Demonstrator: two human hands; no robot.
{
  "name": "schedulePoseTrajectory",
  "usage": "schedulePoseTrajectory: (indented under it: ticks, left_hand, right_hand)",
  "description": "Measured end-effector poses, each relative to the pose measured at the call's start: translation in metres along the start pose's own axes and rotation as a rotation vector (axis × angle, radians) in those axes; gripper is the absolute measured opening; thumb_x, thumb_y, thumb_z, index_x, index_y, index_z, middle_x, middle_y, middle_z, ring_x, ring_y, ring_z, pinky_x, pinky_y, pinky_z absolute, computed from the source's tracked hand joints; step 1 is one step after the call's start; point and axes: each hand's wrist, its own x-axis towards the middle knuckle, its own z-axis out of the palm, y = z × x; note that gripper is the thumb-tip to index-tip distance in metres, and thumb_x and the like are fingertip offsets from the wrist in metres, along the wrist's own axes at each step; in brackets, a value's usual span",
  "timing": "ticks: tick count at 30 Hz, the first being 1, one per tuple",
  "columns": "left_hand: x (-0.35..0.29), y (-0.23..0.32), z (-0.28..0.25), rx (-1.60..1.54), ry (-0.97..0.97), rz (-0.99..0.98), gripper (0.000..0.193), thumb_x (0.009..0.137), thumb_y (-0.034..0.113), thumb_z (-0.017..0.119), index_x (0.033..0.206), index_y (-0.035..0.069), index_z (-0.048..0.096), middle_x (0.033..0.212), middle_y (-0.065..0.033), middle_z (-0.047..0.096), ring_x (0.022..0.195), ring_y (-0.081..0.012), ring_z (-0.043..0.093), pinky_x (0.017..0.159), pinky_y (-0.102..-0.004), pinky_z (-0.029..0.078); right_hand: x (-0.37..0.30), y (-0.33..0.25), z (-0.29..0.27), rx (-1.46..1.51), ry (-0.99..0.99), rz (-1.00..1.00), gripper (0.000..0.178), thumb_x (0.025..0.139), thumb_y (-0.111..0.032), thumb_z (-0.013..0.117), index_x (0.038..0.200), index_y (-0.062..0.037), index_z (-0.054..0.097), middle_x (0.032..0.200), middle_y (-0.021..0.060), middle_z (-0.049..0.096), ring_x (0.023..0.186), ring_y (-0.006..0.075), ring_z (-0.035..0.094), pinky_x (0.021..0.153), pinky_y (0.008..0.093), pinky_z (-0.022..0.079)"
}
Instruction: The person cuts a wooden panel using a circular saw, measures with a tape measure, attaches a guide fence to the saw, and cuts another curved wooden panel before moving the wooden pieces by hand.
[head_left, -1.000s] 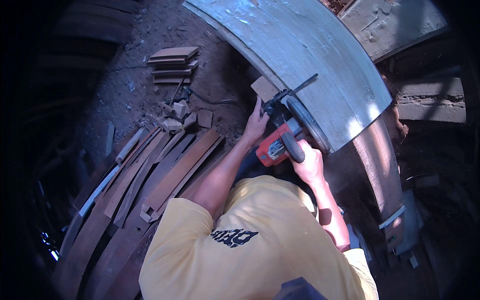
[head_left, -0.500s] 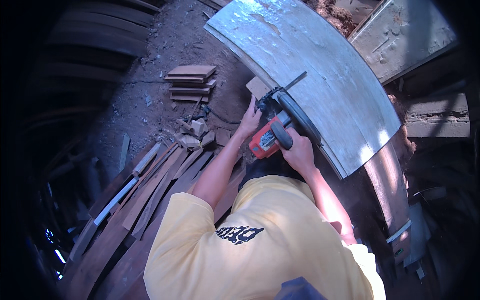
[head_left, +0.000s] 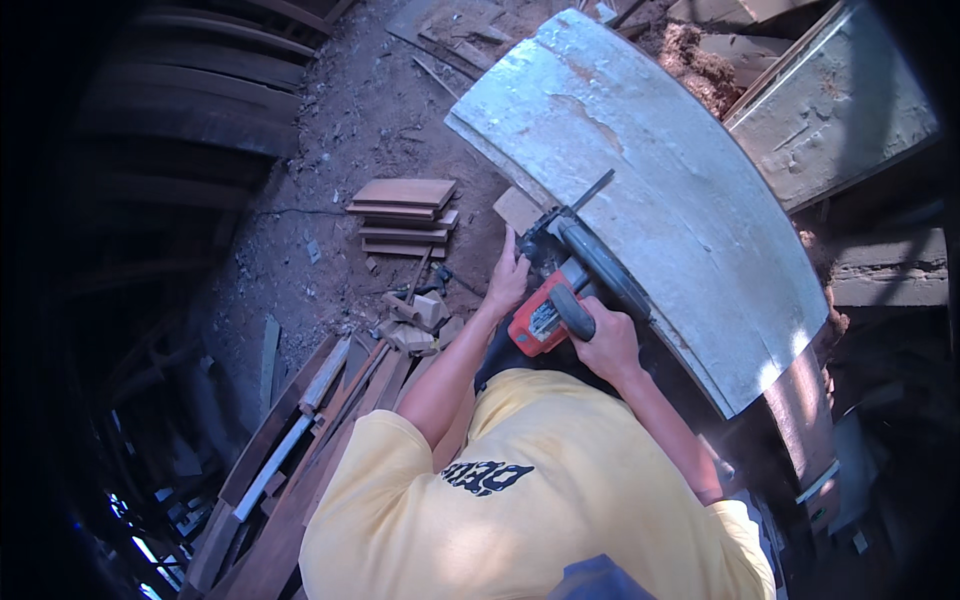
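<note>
A red and black circular saw (head_left: pixel 545 317) rests at the near edge of a large pale, worn slab (head_left: pixel 665 200). My right hand (head_left: pixel 608 345) is wrapped round the saw's black loop handle. A thin dark bar (head_left: pixel 594 190) juts from the saw's front over the slab. To the left of the saw, my left hand (head_left: pixel 508 278) is closed at the near end of a small wooden board (head_left: pixel 515 208). Its index finger points forward against the board; the other fingers are partly hidden. The blade and the cut are out of sight behind the saw's body.
A stack of short boards (head_left: pixel 402 200) lies on the dirt floor (head_left: pixel 340 150), with wood offcuts (head_left: pixel 420 318) nearer. Long planks (head_left: pixel 330 430) spread at my left. Another pale slab (head_left: pixel 835 100) stands at the far right, beside brown shavings (head_left: pixel 697 75).
The whole view has shifted, so the scene sits lower and further right. Both hands keep their places at the saw and the board. The saw looks nearly unmoved on the slab.
</note>
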Motion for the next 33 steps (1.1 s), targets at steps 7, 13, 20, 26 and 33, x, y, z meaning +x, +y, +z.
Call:
schedulePoseTrajectory:
  ticks: [7,13,20,26,33]
  left_hand:
    - [0.032,0.031,-0.06,-0.095,-0.049,-0.099,0.076,0.105,0.005,0.046,0.166,-0.001,-0.001,0.161,-0.0213,0.038,0.144,-0.0223,0.042,0.119,-0.0309,0.031]
    - [0.07,0.023,-0.103,-0.194,-0.044,-0.022,0.074,0.106,0.011,0.047,0.165,-0.003,0.004,0.16,-0.0228,0.039,0.144,-0.023,0.043,0.118,-0.0323,0.033]
    - [0.124,-0.004,-0.162,0.006,0.073,0.114,0.077,0.102,0.014,0.047,0.165,-0.002,0.006,0.149,-0.0269,0.051,0.132,-0.0303,0.056,0.111,-0.0362,0.042]
    - [0.192,0.004,-0.21,-0.182,-0.027,0.007,0.077,0.101,0.008,0.047,0.165,-0.004,0.005,0.152,-0.0245,0.049,0.136,-0.0257,0.052,0.113,-0.0343,0.041]
    - [0.282,0.014,-0.368,-0.307,-0.038,-0.031,0.075,0.097,-0.004,0.044,0.165,-0.001,0.012,0.157,-0.0198,0.042,0.132,-0.0233,0.055,0.107,-0.0339,0.05]
  right_hand:
    - [0.06,-0.033,0.026,0.024,0.02,-0.004,0.025,0.079,-0.011,0.078,0.1,-0.0081,0.066,0.081,0.018,0.071,0.076,0.0397,0.071,0.066,0.0463,0.056]
    - [0.108,-0.057,0.051,0.01,0.006,-0.008,0.026,0.078,-0.012,0.078,0.101,-0.008,0.066,0.082,0.0178,0.072,0.077,0.0397,0.071,0.066,0.0467,0.056]
    - [0.173,-0.092,0.082,0.018,0.024,-0.043,0.028,0.078,-0.011,0.078,0.103,-0.007,0.066,0.083,0.0184,0.071,0.078,0.0405,0.07,0.068,0.0463,0.056]
    - [0.242,-0.111,0.11,-0.039,0.048,-0.012,0.027,0.08,-0.015,0.075,0.105,-0.0088,0.066,0.082,0.0215,0.07,0.08,0.0435,0.069,0.071,0.0517,0.055]
    - [0.367,-0.173,0.177,-0.069,0.016,-0.18,0.042,0.073,-0.018,0.074,0.113,-0.0102,0.065,0.08,0.0234,0.072,0.078,0.0421,0.073,0.071,0.0533,0.06]
